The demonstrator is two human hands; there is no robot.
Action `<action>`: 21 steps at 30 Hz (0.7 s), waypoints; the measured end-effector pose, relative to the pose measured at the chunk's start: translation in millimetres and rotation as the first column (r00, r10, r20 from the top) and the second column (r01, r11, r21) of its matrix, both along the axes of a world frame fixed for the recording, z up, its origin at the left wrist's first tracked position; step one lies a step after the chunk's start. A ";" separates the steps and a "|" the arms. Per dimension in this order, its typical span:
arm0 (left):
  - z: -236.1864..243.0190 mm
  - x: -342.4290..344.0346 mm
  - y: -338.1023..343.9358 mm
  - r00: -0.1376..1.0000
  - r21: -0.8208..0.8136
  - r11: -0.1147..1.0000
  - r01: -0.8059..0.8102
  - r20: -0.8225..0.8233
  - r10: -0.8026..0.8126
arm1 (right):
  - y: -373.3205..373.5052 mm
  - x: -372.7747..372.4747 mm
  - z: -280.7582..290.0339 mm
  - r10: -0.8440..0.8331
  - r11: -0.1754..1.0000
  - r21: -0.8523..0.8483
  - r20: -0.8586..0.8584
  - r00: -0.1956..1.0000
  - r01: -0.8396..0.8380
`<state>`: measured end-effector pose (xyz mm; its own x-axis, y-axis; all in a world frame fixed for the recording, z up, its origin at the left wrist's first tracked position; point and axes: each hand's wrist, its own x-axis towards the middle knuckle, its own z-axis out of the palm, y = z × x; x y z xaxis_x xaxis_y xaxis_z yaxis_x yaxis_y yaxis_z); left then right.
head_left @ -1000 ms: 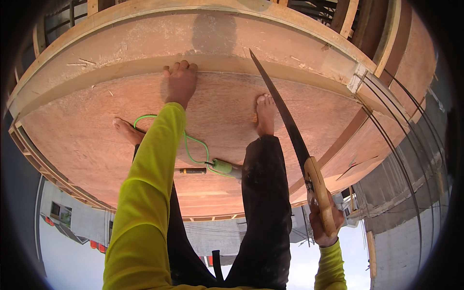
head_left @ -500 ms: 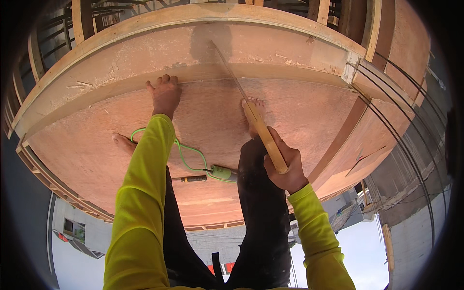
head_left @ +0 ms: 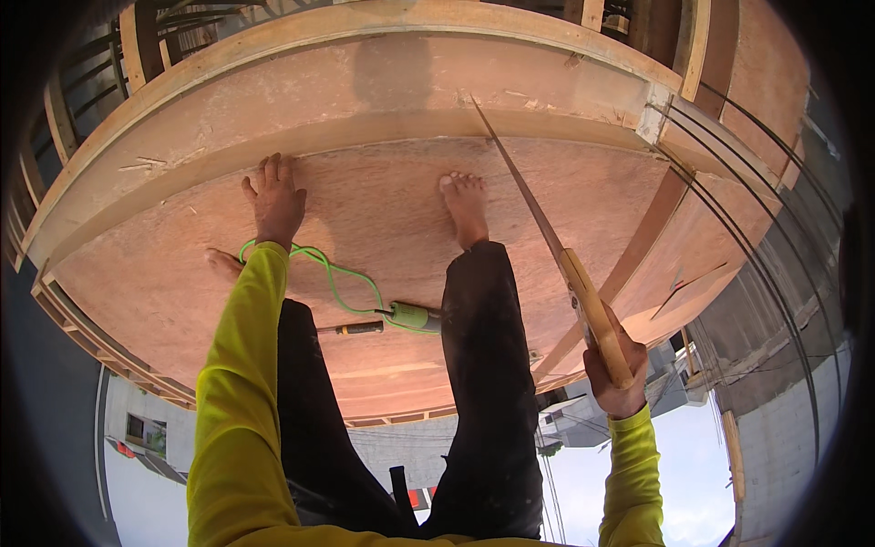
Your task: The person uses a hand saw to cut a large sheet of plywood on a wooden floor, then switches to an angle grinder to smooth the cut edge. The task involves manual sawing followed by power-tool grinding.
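My right hand point(head_left: 622, 366) is wrapped round the pale wooden handle of a handsaw point(head_left: 538, 212). The saw's long, narrow blade slants up and left, its tip over the ledge of the wooden form. My left hand point(head_left: 277, 202) has its fingers spread and holds nothing. It is over the reddish plywood panel point(head_left: 383, 219), just short of the ledge; whether it touches the wood I cannot tell. Between my legs lie a green power tool point(head_left: 414, 316) with a bright green cord point(head_left: 333, 284) and a screwdriver-like tool with a dark and yellow handle point(head_left: 357, 327).
A raised plywood ledge point(head_left: 301, 87) with a timber rim curves across the far side, scattered with wood chips. Thin dark bars point(head_left: 738, 237) stick out at the right. A small dark tool point(head_left: 677, 286) lies on the right-hand panel. My bare feet stand on the plywood.
The saw and my right hand have swung right and nearer to me, off the middle of the ledge. My left hand has drawn back from the ledge and left, its fingers now spread.
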<state>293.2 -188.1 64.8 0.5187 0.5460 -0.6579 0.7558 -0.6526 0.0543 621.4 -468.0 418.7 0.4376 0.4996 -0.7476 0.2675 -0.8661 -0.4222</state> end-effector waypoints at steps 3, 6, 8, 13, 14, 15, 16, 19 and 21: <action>1.6 20.5 -5.6 0.998 -0.023 0.998 0.066 0.020 -0.065 | -5.5 0.9 -35.4 -0.097 0.994 0.038 -0.104 0.990 0.102; 7.1 39.6 -0.4 0.999 0.005 0.999 0.033 -0.002 -0.033 | -7.7 -4.0 -63.4 -0.047 0.998 0.029 -0.097 0.994 0.050; 25.8 30.0 1.1 1.000 -0.004 1.000 0.000 -0.014 0.000 | -14.8 0.6 -43.7 -0.150 0.989 -0.016 -0.093 0.984 0.149; 93.3 -68.4 45.0 0.947 0.149 0.988 0.034 -0.320 0.016 | -42.9 11.7 -9.4 -0.186 0.974 0.104 -0.143 0.972 0.202; 101.1 -79.9 45.0 0.936 0.210 0.978 0.000 -0.343 0.073 | -42.8 16.4 -21.4 -0.174 0.970 0.143 -0.154 0.973 0.196; 116.7 -93.2 28.2 0.919 0.220 0.975 -0.022 -0.379 0.106 | -38.7 20.9 -42.5 -0.187 0.976 0.077 -0.206 0.961 0.206; 133.9 -88.0 7.7 0.929 0.134 0.990 -0.048 -0.358 0.093 | -31.2 28.9 -72.2 -0.197 0.977 0.030 -0.246 0.949 0.211; 185.9 -61.5 -17.7 0.965 0.064 0.998 -0.026 -0.261 0.042 | -17.9 44.7 -102.2 -0.232 0.955 0.138 -0.201 0.952 0.262; 244.1 -106.6 -21.7 0.926 0.182 0.971 -0.156 -0.315 0.208 | -43.1 49.3 -61.6 -0.232 0.944 0.189 -0.211 0.950 0.272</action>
<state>186.6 -209.7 308.8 0.1686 0.7167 -0.6767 0.8205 -0.4825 -0.3066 670.8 -511.1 357.0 0.4352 0.5472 -0.7150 -0.0474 -0.7791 -0.6251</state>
